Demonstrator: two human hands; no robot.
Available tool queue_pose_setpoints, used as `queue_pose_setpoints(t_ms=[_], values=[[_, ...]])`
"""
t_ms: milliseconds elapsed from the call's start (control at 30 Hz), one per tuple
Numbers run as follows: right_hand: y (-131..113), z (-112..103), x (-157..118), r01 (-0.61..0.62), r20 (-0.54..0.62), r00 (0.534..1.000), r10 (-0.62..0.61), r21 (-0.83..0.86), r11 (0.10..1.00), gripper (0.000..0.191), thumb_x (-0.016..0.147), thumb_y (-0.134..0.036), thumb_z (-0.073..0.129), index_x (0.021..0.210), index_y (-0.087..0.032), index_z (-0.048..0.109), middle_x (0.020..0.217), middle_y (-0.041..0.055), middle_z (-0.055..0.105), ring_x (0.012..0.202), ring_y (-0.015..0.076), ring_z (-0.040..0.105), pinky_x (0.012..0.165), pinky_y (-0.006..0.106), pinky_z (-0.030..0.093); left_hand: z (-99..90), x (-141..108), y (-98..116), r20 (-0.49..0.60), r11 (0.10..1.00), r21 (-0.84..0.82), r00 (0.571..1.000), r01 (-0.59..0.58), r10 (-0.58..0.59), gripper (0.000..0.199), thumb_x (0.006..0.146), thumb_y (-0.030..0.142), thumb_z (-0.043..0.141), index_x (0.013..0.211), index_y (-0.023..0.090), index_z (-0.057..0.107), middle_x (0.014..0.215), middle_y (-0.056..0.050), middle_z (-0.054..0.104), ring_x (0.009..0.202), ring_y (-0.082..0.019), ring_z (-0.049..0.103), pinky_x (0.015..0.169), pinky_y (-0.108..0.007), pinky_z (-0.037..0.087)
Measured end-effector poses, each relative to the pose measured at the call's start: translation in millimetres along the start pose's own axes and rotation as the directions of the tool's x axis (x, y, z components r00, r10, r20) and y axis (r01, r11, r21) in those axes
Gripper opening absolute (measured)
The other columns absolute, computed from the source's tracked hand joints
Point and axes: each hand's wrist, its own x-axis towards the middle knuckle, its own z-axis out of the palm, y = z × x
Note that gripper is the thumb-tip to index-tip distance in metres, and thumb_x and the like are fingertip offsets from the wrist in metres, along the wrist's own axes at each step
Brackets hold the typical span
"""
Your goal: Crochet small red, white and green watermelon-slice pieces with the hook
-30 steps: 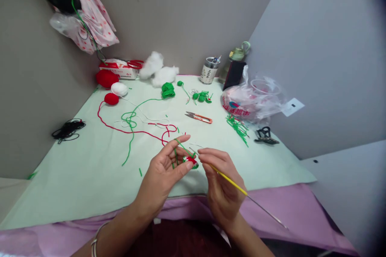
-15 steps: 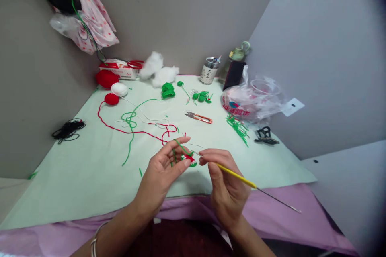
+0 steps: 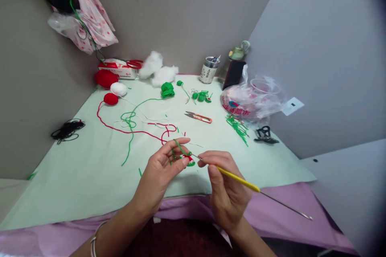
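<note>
My left hand (image 3: 163,170) pinches a small red, white and green crocheted piece (image 3: 189,161) between thumb and fingers. Green yarn (image 3: 178,145) runs over its raised index finger down to the piece. A crochet hook with a yellow handle (image 3: 238,178) is gripped in my right hand (image 3: 227,186), its thin metal tip touching the green loop at the top of the piece. The hook's other metal end points down to the right. Part of the crocheted piece is hidden behind my left thumb.
Red-handled snips (image 3: 198,117) lie beyond my hands. Loose yarn strands (image 3: 130,120), a green yarn bundle (image 3: 167,90) and a red ball (image 3: 111,99) are at the left. A plastic bag (image 3: 253,98), cut green yarn (image 3: 237,128) and a black clip (image 3: 265,135) sit at the right.
The hook's tip has shifted slightly left against the piece, and its rear end has swung a little right and down. Both hands keep their grips.
</note>
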Motion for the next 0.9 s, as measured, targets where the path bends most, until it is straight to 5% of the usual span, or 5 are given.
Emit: queue_pose_setpoints(t_ms=[567,900], values=[[-0.3,-0.9,1.4,0.051,0.058,0.997,-0.049,-0.040,0.998,0.027,0.099,-0.003,0.054,0.113,-0.022,0.069,0.098,0.0057,0.076,0.094,0.0203,0.072,0.078,0.035,0.062,-1.4,-0.9,-3.2,-0.004,0.994,0.098,0.999,-0.048,0.049,0.031,0.087,0.029,0.084,0.118,0.030,0.080,0.098,-0.001,0.072,0.095,-0.019,0.064,0.088,-0.029,0.050],[3.7,6.3,1.2,0.137,0.028,0.991,-0.134,-0.173,0.975,0.029,0.098,0.000,0.057,0.113,-0.021,0.071,0.100,0.0077,0.074,0.091,0.0178,0.073,0.076,0.031,0.063,2.5,-0.2,-4.5,0.034,0.998,-0.055,0.999,0.039,-0.037,0.042,0.086,0.025,0.086,0.127,0.030,0.077,0.096,0.000,0.070,0.092,-0.016,0.063,0.085,-0.027,0.048]])
